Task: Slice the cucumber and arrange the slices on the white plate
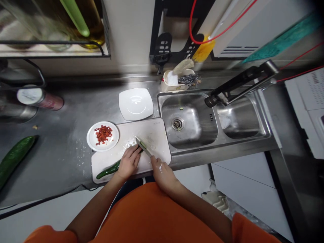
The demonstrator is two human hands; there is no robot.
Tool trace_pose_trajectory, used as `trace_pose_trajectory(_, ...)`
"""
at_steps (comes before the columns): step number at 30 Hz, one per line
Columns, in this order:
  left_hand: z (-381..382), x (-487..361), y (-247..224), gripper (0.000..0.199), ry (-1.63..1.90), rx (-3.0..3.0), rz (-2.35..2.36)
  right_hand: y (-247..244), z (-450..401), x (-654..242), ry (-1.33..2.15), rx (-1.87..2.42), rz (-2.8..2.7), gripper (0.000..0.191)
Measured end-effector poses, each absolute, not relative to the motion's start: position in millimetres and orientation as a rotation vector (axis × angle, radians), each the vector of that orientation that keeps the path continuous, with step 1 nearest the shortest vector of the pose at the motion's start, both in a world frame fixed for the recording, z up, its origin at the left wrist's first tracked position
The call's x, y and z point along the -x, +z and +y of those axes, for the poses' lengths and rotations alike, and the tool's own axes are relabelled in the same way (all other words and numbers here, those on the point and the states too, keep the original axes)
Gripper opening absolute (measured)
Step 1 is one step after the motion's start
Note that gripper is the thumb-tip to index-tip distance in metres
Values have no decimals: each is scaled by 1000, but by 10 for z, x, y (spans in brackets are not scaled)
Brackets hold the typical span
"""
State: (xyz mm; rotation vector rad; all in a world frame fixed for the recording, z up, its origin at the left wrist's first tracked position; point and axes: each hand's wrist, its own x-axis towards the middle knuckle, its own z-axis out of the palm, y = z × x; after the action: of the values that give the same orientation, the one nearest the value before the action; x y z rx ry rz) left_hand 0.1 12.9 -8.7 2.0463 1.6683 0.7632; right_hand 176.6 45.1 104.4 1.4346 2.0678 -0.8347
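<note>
On a white cutting board (131, 130) lies a long green cucumber (108, 170), pointing toward the board's near left corner. My left hand (129, 161) is closed over its right part, which the palm and fingers hide. My right hand (162, 170) grips a knife (144, 147) whose blade slants across the cucumber's cut end, close to my left fingertips. A pale slice of cucumber shows beside the blade. Overlapping the board's far left corner is a small white plate (90, 139) with chopped red pieces (103, 134).
A white square plate (136, 104) stands behind the board. To the right is a double sink (187, 101) with a black faucet (231, 82). Another cucumber (15, 157) lies at far left, near a pink canister (52, 101). A container of scrubbers (174, 88) sits behind the sink.
</note>
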Motion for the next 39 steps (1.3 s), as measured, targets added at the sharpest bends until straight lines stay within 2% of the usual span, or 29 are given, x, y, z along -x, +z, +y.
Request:
trace_pose_trajectory(23, 142, -9, -51, 37, 770, -2080, 1678, 635, 453, -1715, -757, -1474, 2183, 38)
trace_pose_trajectory(33, 132, -2, -79, 35, 778, -2078, 1675, 1060, 417, -1920, -838, -1482, 2038, 38)
trace_pose_trajectory(39, 117, 11, -107, 30, 777, -2084, 1681, 1227, 285, -1964, -897, -1427, 1977, 46)
